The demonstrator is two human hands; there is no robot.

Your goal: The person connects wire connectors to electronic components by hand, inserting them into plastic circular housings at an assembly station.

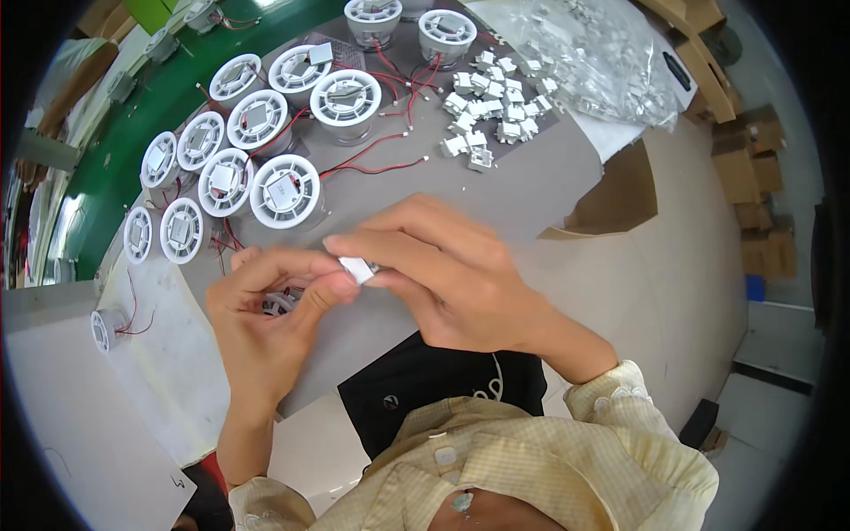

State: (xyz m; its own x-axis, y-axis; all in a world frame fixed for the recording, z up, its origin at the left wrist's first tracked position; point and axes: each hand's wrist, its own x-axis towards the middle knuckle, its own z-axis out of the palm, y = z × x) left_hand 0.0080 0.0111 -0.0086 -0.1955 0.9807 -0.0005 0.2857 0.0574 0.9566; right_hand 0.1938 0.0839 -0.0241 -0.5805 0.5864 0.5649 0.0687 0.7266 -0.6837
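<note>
In front of me both hands meet at a small white connector block [358,269]. My left hand [274,310] is closed, with thumb and forefinger pinching the block. From the other side, the thumb and fingers of my right hand [452,274] close on its right end; what lies under those fingertips is hidden. Behind the left fingers part of a round white lamp housing [280,303] shows; I cannot tell whether that hand grips it. Just beyond my hands stands another white lamp housing [285,192], with a small white block in its top and red and black wires.
Several similar lamp housings [346,99] stand on the grey table [522,190], some trailing wires. A heap of white connector blocks [496,102] lies at the far right, beside a clear plastic bag [602,62]. A lone housing [108,329] lies left. A green surface [106,177] borders the table.
</note>
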